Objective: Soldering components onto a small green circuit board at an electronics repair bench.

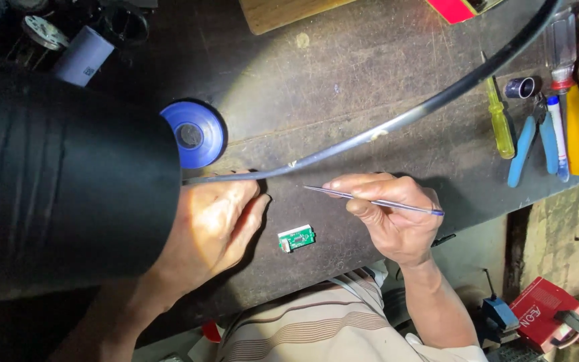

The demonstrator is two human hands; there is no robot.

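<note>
Fingers (363, 189) of your right hand (390, 218) pinch thin tweezers (370, 200) pen-style, tips aimed left for fine work; left hand (216, 224) rests loosely curled on the desk (343, 87), steadying near the small green circuit board (296, 238), which lies flat between both hands under the lamp's light

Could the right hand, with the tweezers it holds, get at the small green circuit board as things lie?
Probably yes: the right hand holds the tweezers just above the green circuit board, with bare table between them and nothing covering the board.
</note>
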